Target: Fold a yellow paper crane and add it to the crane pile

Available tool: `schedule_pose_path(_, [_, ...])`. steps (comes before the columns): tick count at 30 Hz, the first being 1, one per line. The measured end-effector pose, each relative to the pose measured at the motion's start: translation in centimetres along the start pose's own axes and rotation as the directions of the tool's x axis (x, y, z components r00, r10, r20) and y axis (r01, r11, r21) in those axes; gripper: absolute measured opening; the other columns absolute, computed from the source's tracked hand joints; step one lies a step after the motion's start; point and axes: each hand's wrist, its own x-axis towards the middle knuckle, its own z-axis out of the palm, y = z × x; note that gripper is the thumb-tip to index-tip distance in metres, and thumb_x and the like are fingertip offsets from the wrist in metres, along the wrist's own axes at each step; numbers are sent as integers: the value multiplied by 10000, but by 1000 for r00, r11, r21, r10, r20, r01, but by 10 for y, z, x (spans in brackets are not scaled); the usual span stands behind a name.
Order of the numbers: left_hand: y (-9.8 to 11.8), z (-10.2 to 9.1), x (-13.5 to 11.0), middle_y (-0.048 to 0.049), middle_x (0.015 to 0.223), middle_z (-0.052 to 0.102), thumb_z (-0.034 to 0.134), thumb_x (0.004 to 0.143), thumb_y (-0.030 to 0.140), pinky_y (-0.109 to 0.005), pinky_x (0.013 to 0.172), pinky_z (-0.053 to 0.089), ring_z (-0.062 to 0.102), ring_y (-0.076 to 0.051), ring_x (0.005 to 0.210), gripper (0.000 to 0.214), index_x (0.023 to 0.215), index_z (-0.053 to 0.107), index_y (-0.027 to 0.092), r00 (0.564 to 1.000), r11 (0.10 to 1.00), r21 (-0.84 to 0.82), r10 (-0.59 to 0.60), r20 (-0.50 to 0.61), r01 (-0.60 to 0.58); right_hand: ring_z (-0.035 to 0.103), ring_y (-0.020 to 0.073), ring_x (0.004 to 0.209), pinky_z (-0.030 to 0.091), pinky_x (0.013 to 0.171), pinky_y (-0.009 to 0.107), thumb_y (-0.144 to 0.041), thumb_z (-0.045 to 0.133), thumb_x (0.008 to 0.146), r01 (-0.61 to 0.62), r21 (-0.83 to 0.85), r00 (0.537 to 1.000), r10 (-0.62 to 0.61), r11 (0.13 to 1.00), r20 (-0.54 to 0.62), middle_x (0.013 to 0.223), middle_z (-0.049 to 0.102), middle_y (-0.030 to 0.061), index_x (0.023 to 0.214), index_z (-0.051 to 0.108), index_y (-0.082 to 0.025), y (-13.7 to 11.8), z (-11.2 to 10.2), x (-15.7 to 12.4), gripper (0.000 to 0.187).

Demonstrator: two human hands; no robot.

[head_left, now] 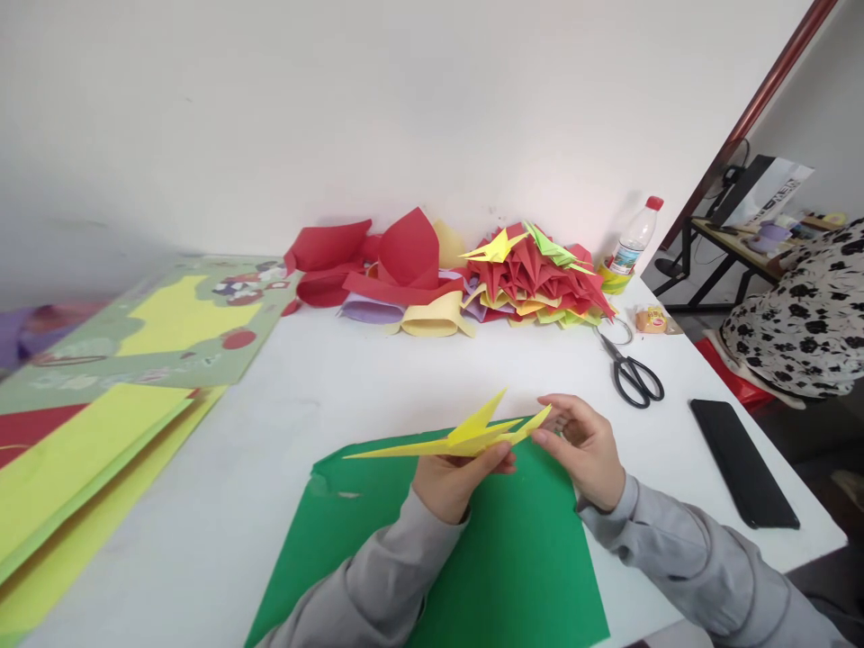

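Note:
A yellow paper crane (465,439), folded with long pointed ends, is held in the air over a green sheet (519,549). My left hand (455,479) grips its body from below, thumb on the near side. At the crane's right tip, the thumb and fingers of my right hand (584,448) pinch the folded point. Beneath both hands the green sheet lies on the white table (222,477), its far edge creased and worn.
Behind are folded red cranes (533,279) in a pile, and curled red paper pieces (409,252). A bottle (634,238), scissors (631,369), a small snack packet (652,320) and a black phone (742,463) sit right. Yellow paper (87,459) and a green printed board (256,337) lie left.

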Motion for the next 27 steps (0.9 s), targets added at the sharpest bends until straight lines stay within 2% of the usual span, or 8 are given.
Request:
schedule_pose_path(2, [1, -1, 1, -20, 591, 711, 885, 481, 362, -292, 514, 591, 651, -174, 533, 344, 674, 723, 128, 1000, 1000, -13, -10, -5, 10, 638, 150, 719, 536, 709, 299, -259, 719, 762, 84, -32, 995, -85, 996, -53, 795, 686, 15, 1064, 618, -230, -1, -1, -1, 319])
schedule_pose_path(5, [1, -2, 3, -26, 600, 714, 887, 472, 363, -293, 523, 597, 659, -177, 545, 348, 671, 727, 127, 1000, 999, -38, -29, -12, 29, 643, 155, 707, 545, 693, 305, -252, 706, 774, 118, -86, 986, -126, 989, -106, 783, 690, 25, 986, 636, -226, 0, -2, -2, 225])
schedule_pose_path(8, [2, -1, 3, -34, 640, 728, 890, 465, 350, -301, 523, 601, 675, -191, 562, 356, 692, 729, 129, 999, 997, -58, -42, -12, 42, 653, 165, 722, 554, 692, 306, -264, 710, 768, 83, -102, 988, -95, 991, -120, 775, 695, 34, 897, 657, -221, 1, -2, -2, 146])
schedule_pose_path(12, [4, 0, 1, -39, 660, 735, 893, 460, 344, -305, 507, 600, 681, -201, 556, 383, 726, 726, 124, 999, 997, -56, -52, -3, 51, 659, 161, 721, 555, 685, 294, -256, 720, 750, 57, -77, 990, -66, 995, -124, 785, 701, 29, 901, 658, -221, 1, -1, -2, 167])
schedule_pose_path(27, [8, 5, -1, -12, 576, 709, 916, 393, 344, -225, 452, 572, 654, -154, 493, 385, 640, 717, 127, 997, 991, -109, -78, -19, 75, 626, 130, 648, 520, 635, 265, -278, 771, 696, -48, 20, 984, 51, 999, -173, 747, 690, 11, 850, 642, -201, 5, -2, 0, 215])
